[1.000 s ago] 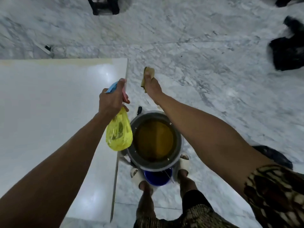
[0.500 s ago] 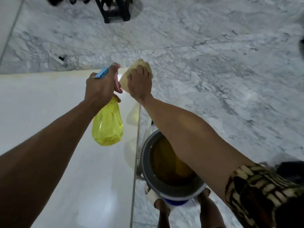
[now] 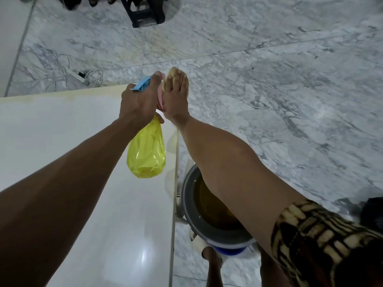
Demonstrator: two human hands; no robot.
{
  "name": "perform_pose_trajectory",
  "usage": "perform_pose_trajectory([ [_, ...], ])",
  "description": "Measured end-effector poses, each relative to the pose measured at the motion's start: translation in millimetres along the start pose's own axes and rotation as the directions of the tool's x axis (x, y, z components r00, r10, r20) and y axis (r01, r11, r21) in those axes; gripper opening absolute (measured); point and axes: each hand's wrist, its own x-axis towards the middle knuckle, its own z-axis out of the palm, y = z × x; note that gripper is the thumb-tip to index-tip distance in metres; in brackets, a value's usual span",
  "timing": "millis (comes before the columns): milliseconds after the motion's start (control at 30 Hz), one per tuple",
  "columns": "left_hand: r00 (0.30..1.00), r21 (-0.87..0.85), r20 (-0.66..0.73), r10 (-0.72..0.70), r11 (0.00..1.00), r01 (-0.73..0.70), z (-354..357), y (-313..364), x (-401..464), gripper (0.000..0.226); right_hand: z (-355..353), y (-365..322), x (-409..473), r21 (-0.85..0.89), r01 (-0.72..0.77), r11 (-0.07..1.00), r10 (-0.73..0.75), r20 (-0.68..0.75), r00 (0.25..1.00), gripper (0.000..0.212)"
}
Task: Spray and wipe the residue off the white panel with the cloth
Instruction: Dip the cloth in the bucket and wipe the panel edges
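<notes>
Yellow spray bottle [image 3: 146, 154] hangs over glossy white panel [image 3: 62, 141]; tan cloth [image 3: 173, 74] at corner.

The spray bottle [image 3: 146, 154] is clear yellow with a blue and pink head. The panel [image 3: 62, 141] is glossy white, the cloth [image 3: 173, 73] tan, the bucket [image 3: 187, 195] grey, the floor [image 3: 269, 79] grey-veined marble, the sleeve [image 3: 323, 241] brown-and-cream patterned.

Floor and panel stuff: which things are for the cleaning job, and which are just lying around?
For the job:
- yellow plastic spray bottle, gripped by the left hand
- tan wiping cloth, under the right hand
- glossy white panel

Just lying about:
- grey round bucket of brownish liquid
- white power strip with tangled cables
- black plastic stool
</notes>
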Motion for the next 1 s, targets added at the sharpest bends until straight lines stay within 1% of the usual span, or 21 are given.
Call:
perform_pose_trajectory([
  [133,1.000,0.030,0.001,-0.004,1.000,0.004,0.5,-4.5,-6.0,0.109,3.3,-2.7,-6.0,-0.027,-0.035,0.999,0.035,0.008,0.999,0.078],
  [267,1.000,0.044,-0.015,-0.015,0.999,0.015,0.9,-10.2,-10.5,0.104,4.0,-0.6,-17.2,-0.036,-0.006,0.999,0.006,-0.012,1.000,0.081],
  [367,0.999,0.070,-0.023,-0.039,0.997,0.040,-1.8,-12.8,-15.6,0.103,2.8,-3.7,-29.6,-0.024,0.003,1.000,-0.003,0.028,1.000,0.081],
  [500,0.998,0.091,-0.030,-0.046,0.995,0.049,-6.7,-18.2,-30.3,0.100,0.7,-9.1,-57.2,-0.050,-0.009,0.999,0.011,0.044,0.999,0.080],
  [600,0.999,0.109,-0.023,-0.033,0.993,0.035,-8.8,-21.6,-45.8,0.102,1.2,-11.4,-82.5,-0.024,-0.006,1.000,0.007,0.033,0.999,0.089],
  [633,0.999,0.119,-0.022,-0.033,0.992,0.036,-9.9,-22.6,-51.7,0.105,1.2,-12.8,-92.4,-0.011,-0.005,1.000,0.005,0.027,1.000,0.089],
  [733,1.000,0.124,-0.013,-0.016,0.992,0.018,-16.4,-28.8,-68.3,0.106,-2.2,-14.6,-122.4,0.014,0.012,1.000,-0.012,-0.003,1.000,0.075],
  [800,1.000,0.126,0.004,0.000,0.992,-0.001,-23.1,-37.4,-78.8,0.099,2.8,-18.2,-137.9,0.005,0.006,1.000,-0.006,-0.002,1.000,0.071],
  [900,0.999,0.115,0.039,-0.002,0.993,-0.002,-40.3,-56.1,-94.1,0.071,13.3,-27.7,-159.0,-0.091,-0.007,0.996,0.011,0.051,0.999,0.069],
  [933,0.999,0.124,0.053,-0.008,0.992,0.001,-48.1,-63.9,-97.9,0.064,16.2,-29.5,-167.3,-0.096,-0.009,0.995,0.013,0.045,0.999,0.067],
  [1000,0.997,0.131,0.080,-0.005,0.991,-0.006,-65.5,-75.4,-109.5,0.053,18.8,-33.0,-186.9,-0.108,-0.013,0.994,0.016,0.023,1.000,0.071],
])
